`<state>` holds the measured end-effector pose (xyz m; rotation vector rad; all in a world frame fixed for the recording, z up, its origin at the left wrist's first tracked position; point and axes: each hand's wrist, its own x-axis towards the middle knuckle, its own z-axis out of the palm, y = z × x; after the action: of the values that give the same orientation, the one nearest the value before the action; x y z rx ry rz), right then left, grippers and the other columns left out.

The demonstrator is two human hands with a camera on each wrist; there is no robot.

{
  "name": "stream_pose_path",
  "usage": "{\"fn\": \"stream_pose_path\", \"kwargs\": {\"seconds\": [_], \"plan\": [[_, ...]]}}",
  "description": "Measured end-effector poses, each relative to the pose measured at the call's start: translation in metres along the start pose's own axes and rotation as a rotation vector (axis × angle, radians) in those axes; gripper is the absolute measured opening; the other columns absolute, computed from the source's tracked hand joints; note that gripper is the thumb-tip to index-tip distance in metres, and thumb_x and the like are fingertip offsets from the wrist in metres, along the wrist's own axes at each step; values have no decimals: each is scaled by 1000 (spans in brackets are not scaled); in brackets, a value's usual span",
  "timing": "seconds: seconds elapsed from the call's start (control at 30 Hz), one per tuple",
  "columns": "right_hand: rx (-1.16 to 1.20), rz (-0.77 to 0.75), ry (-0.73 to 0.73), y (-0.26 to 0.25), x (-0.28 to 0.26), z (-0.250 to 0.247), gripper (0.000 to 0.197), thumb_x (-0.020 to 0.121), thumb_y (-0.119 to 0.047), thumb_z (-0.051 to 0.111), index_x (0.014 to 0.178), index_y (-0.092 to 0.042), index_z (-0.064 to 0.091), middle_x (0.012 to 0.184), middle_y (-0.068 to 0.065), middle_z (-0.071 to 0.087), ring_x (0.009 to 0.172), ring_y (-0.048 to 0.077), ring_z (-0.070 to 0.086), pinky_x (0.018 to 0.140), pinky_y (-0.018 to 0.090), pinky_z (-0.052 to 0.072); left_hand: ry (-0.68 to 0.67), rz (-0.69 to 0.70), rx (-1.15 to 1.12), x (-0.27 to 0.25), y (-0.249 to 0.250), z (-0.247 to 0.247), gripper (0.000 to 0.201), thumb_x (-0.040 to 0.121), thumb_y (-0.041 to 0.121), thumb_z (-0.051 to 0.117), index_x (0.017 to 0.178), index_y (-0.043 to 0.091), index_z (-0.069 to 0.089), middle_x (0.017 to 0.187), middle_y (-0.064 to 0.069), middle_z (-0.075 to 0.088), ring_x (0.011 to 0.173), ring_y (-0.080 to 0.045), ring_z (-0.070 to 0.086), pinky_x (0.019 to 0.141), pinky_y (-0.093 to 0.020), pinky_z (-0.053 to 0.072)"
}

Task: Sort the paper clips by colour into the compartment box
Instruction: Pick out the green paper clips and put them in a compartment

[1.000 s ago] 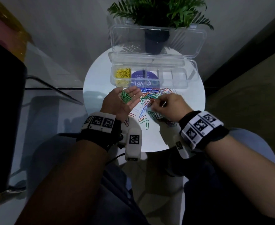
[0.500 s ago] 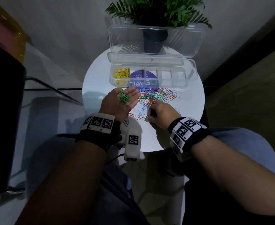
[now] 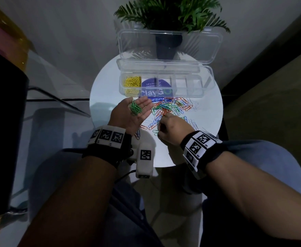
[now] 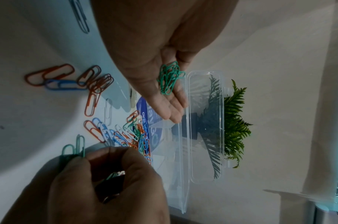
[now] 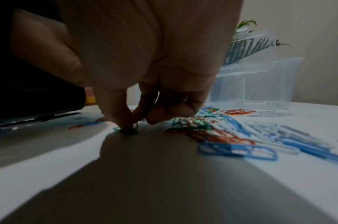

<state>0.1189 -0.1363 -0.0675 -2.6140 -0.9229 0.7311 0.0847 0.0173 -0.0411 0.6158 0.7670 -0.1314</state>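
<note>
Nearer the table's (image 3: 206,125) edge, right hand (image 3: 172,130) now pinches.

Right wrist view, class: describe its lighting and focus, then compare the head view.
Right wrist view: dim; the right hand casts a broad shadow across the table, and nearby blue clips look soft. Head view: wide-angle bending, dark edges, with the table brightest.

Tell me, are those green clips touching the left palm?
Touching. The left wrist view shows the green clips lying bunched on the upturned left hand.
</note>
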Motion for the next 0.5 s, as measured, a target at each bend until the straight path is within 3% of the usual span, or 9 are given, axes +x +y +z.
{"fn": "stream_pose_path", "kwargs": {"seconds": [0.23,0.33,0.5], "plan": [[44,-30,-10,0,-2,-2,15,84,-14,54,89,-2,61,96,16,59,88,32,57,77,34,43,-4,3,2,0,-1,0,40,98,23,25,92,6,61,72,-5,73,86,-16,64,77,-25,49],[113,-3,10,3,-3,-7,13,77,-17,61,87,-9,60,90,6,59,86,28,58,78,34,48,-10,8,3,1,-1,-1,40,99,24,25,93,6,61,73,-4,73,86,-16,64,78,-25,49],[-37,-45,-92,5,-1,-2,32,78,-23,69,108,-14,64,112,7,54,100,25,56,83,33,46,-12,2,1,3,-1,-1,41,99,25,25,93,6,60,72,-4,73,87,-16,63,78,-25,49]]}}
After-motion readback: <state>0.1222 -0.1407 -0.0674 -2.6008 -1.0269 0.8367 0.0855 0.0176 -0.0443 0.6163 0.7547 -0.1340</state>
